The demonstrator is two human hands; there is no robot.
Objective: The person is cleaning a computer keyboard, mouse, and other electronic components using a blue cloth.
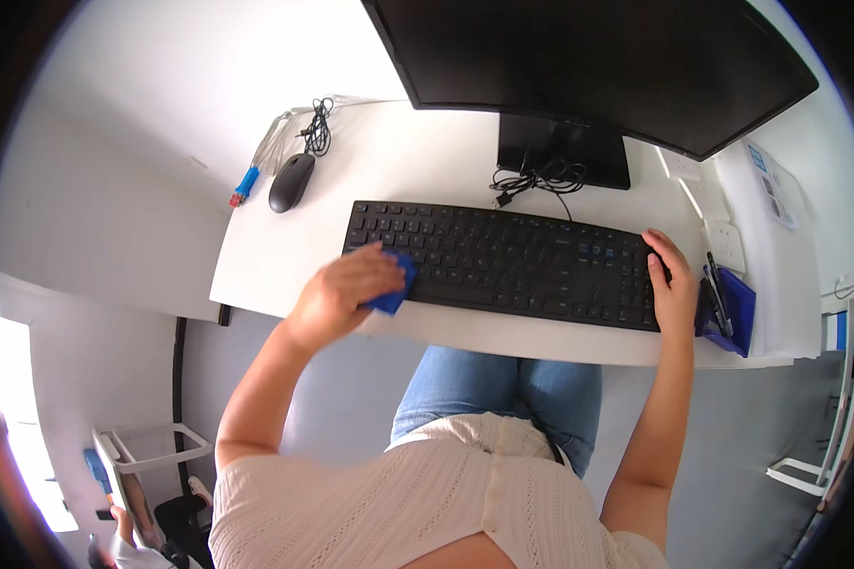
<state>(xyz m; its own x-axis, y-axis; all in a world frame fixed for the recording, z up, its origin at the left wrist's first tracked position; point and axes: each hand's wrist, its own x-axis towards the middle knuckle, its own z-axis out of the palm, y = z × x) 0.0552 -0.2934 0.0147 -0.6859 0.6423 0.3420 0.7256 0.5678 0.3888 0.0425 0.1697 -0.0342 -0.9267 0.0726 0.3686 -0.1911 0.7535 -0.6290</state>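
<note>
A black keyboard (503, 256) lies across the white desk, slightly slanted. My left hand (340, 289) is at its left front corner, the fingers closed on a folded blue cloth (395, 292) that touches the keys there. At the opposite end my right hand (672, 280) grips the keyboard's right edge, fingertips at the far corner and thumb beside the number keys. The left hand is slightly smeared by motion.
A black monitor (598, 57) stands behind the keyboard, with a coiled black cable (541, 178) at its foot. A black mouse (292, 182) and a blue-ended cable (245, 185) lie far left. Right of my hand is a blue pen holder (738, 308) near white sockets (726, 245).
</note>
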